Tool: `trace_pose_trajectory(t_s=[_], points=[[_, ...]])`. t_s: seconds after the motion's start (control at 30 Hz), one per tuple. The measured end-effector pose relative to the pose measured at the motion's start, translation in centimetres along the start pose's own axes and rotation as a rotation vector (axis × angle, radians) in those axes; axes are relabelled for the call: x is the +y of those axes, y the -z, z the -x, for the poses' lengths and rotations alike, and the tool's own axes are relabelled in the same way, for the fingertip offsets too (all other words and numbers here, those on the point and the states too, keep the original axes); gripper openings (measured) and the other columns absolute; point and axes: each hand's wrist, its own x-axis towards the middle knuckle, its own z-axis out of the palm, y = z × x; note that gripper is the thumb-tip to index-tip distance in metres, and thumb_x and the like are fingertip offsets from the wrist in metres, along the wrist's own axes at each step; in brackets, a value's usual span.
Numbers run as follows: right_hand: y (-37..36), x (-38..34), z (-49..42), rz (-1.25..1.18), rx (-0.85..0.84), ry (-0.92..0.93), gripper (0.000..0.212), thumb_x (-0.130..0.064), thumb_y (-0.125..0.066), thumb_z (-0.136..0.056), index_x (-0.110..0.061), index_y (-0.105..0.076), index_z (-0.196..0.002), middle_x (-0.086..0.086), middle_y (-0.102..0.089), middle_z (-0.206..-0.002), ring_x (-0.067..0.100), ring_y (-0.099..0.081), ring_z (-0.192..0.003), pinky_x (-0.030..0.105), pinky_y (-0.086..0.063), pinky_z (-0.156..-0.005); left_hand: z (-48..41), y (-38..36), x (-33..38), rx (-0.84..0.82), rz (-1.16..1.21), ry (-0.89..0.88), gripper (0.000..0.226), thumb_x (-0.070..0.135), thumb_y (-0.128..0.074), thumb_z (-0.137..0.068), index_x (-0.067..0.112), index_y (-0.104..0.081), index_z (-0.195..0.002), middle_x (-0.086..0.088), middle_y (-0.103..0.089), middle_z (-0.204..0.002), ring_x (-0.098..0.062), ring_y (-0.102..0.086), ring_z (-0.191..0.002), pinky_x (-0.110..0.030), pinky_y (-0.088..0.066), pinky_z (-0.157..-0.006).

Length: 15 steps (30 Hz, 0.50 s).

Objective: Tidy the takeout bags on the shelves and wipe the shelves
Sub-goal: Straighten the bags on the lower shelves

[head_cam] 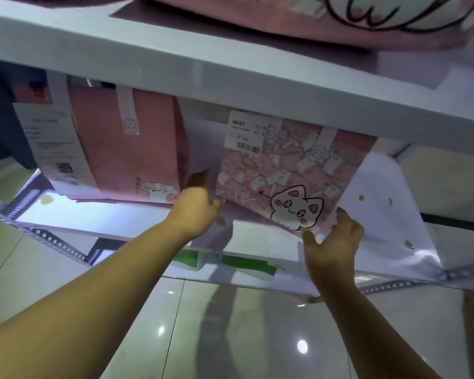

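A pink takeout bag with a white cartoon cat (288,170) stands tilted on the middle shelf (381,214), a barcode label at its top. My left hand (196,206) holds its lower left edge, thumb against the corner. At its lower right corner, my right hand (331,236) grips the bag together with a crumpled white cloth or paper (324,233). A second, plain pink bag (129,149) with a long white receipt stands to the left on the same shelf.
The upper shelf board (230,64) runs across above and carries another pink bag (326,17). A lower shelf holds green and white packages (244,263). Perforated metal uprights (52,242) frame the rack. Glossy floor tiles lie below.
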Motion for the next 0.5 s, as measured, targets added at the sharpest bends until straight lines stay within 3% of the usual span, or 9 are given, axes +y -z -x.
trace_pose_trajectory(t_s=[0.1, 0.17, 0.27, 0.37, 0.5], points=[[-0.1, 0.6, -0.5, 0.025, -0.073, 0.02, 0.078, -0.01, -0.07, -0.079, -0.011, -0.023, -0.142, 0.012, -0.027, -0.14, 0.027, -0.03, -0.129, 0.033, -0.024, -0.108, -1.5, -1.1, 0.8, -0.031, -0.022, 0.021, 0.071, 0.015, -0.055, -0.091, 0.009, -0.012, -0.147, -0.022, -0.029, -0.147, -0.034, -0.035, -0.131, -0.028, -0.03, -0.097], [-0.4, 0.7, -0.8, 0.005, -0.15, 0.054, 0.082, -0.009, -0.067, -0.081, -0.016, -0.017, -0.145, 0.005, -0.025, -0.142, 0.023, -0.029, -0.13, 0.033, -0.023, -0.11, -2.5, -1.6, 1.3, -0.061, 0.001, 0.032, 0.069, 0.011, -0.055, -0.09, 0.006, -0.015, -0.146, -0.015, -0.021, -0.153, -0.029, -0.026, -0.137, -0.027, -0.027, -0.103], [-0.6, 1.0, -1.4, -0.067, -0.205, 0.058, 0.086, -0.005, -0.065, -0.081, -0.024, -0.011, -0.147, 0.0, -0.024, -0.141, 0.021, -0.032, -0.13, 0.039, -0.026, -0.113, -3.3, -1.9, 1.6, -0.08, 0.058, 0.016, 0.062, 0.005, -0.055, -0.089, 0.009, -0.025, -0.143, -0.01, -0.035, -0.147, -0.028, -0.038, -0.13, -0.037, -0.04, -0.1], [-0.5, 1.2, -2.2, -0.09, -0.203, 0.048, 0.089, -0.004, -0.065, -0.081, -0.025, -0.009, -0.148, 0.001, -0.024, -0.142, 0.022, -0.033, -0.13, 0.045, -0.031, -0.111, -3.6, -1.9, 1.5, -0.032, 0.043, -0.031, 0.049, 0.003, -0.055, -0.086, 0.006, -0.039, -0.132, -0.011, -0.046, -0.137, -0.027, -0.044, -0.125, -0.033, -0.035, -0.101], [0.1, 1.4, -3.2, -0.086, -0.204, 0.041, 0.089, -0.003, -0.066, -0.08, -0.025, -0.012, -0.147, 0.003, -0.027, -0.141, 0.021, -0.034, -0.128, 0.041, -0.029, -0.112, -3.5, -2.1, 1.2, -0.016, 0.102, -0.06, 0.047, 0.004, -0.057, -0.085, 0.011, -0.043, -0.13, -0.008, -0.049, -0.135, -0.025, -0.047, -0.123, -0.032, -0.038, -0.1]])
